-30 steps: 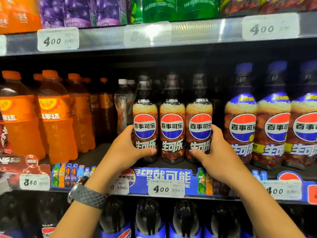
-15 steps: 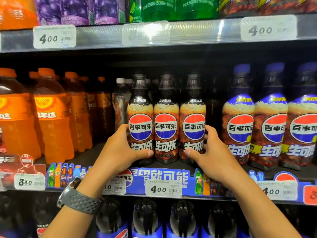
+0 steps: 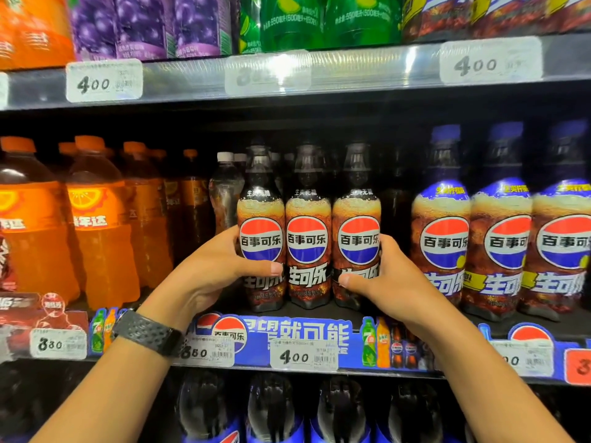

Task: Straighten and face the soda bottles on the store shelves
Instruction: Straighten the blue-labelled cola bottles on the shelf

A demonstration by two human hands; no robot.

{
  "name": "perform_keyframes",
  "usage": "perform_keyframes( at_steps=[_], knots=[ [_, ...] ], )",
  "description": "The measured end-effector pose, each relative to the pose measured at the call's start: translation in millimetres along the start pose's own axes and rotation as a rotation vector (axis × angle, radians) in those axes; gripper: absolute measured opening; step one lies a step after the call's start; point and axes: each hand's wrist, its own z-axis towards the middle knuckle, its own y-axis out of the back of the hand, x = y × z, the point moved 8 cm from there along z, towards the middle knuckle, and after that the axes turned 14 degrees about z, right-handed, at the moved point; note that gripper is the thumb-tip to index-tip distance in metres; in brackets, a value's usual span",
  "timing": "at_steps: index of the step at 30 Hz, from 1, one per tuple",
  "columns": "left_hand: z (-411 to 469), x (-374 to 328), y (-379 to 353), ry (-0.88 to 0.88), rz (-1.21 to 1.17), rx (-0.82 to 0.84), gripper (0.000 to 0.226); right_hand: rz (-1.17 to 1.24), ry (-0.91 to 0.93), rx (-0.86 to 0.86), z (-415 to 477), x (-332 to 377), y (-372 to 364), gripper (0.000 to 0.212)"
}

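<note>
Hands: both forearms reach up from the near edge to the middle shelf (image 3: 319, 314). The left hand (image 3: 220, 273) grips the left bottle (image 3: 260, 225) of a row of three black-capped colas. Its thumb lies across the label front just under the round logo, and its fingers go round the bottle's left side, out of sight. The right hand (image 3: 387, 282) grips the right bottle (image 3: 356, 225), thumb across the lower label, fingers curled round the bottle's right side. The palms face each other with the row between them. There is a watch (image 3: 147, 335) on the left wrist.

Bottles: left, mid bottle (image 3: 307, 238) and right stand upright at the near edge of the shelf, long axes vertical, caps up, shoulder to shoulder. All three logos face near, square to the camera. The left thumb tip ends at the seam between left and mid; cannot tell whether it touches the mid bottle.

Surroundings: blue-capped colas (image 3: 444, 238) stand upright just right of the row, labels facing near. Orange sodas (image 3: 99, 225) stand to the left. A price tag (image 3: 303, 354) marked 400 sits on the shelf strip below the mid bottle.
</note>
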Motion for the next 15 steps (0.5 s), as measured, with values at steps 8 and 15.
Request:
perform_keyframes(
  at_steps=[8, 15],
  knots=[
    [7, -23, 37, -0.166, -0.182, -0.161, 0.054, -0.464, 0.623, -0.299, -48, 109, 1, 0.071],
    [37, -61, 48, -0.165, -0.106, -0.059, 0.066, -0.944, 0.671, -0.211, -2, 171, -28, 0.043]
  ],
)
